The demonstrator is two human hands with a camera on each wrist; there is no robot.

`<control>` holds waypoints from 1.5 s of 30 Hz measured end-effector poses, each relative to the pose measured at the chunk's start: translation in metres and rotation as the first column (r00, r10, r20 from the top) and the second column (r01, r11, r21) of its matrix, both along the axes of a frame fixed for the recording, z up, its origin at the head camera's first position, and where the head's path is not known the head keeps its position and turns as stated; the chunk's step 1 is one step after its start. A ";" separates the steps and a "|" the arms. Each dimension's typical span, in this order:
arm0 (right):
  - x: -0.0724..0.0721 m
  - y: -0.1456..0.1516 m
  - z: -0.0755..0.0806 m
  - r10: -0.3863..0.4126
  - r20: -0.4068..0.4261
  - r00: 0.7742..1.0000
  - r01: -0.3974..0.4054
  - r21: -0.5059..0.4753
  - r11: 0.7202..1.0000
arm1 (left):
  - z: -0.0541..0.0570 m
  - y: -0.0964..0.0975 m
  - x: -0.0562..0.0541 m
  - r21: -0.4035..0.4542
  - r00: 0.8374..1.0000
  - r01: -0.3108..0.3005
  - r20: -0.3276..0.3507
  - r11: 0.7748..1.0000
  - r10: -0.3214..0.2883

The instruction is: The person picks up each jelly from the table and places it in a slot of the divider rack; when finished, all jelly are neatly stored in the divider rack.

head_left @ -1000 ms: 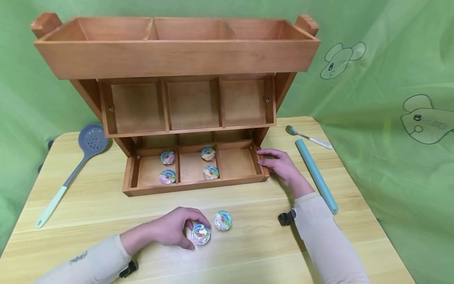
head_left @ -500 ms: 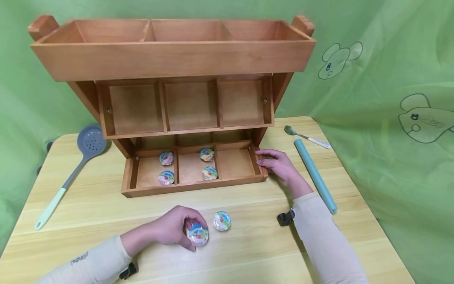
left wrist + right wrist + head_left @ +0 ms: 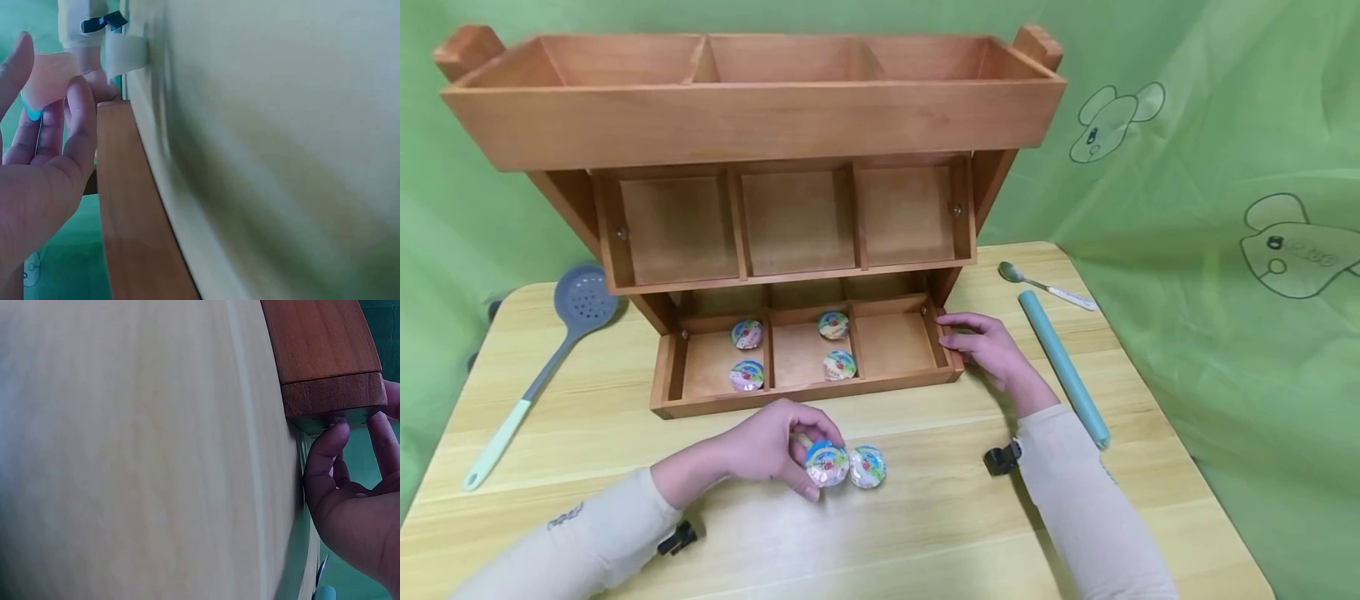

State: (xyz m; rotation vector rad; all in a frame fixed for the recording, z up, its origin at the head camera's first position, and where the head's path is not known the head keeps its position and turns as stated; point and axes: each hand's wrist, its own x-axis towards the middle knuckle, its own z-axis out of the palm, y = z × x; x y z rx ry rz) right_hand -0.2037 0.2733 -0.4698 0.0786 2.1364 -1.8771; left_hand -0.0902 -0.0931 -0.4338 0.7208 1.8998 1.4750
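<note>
Two risks, we judge: swung too low, the lifted cup [image 3: 827, 463] could knock the loose cup [image 3: 868, 467] at its 3 o'clock; a slack pinch could drop it. Our left hand [image 3: 767, 446], half closed, pinches the lifted cup between 5 and 6 o'clock of the rack [image 3: 760, 125]; our right hand [image 3: 996, 354], fingers bent, grips its end at 4 o'clock.

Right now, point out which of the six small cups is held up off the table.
The pinched cup in the left grip: of the others, one loose cup rests on the table and four cups sit in the bottom tray.
</note>
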 end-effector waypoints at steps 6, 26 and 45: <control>0.000 0.000 0.002 0.008 0.004 1.000 -0.008 -0.008 1.000 | 0.010 0.010 -0.013 0.064 1.000 -0.004 0.007 0.998 0.004; 0.001 0.000 0.004 0.008 0.010 1.000 -0.008 -0.021 1.000 | 0.023 0.062 -0.057 0.145 0.974 -0.227 0.016 0.963 0.228; 0.003 -0.002 0.006 0.003 0.002 1.000 -0.003 -0.026 1.000 | -0.003 0.138 -0.108 -0.063 0.808 -0.580 -0.171 0.812 0.564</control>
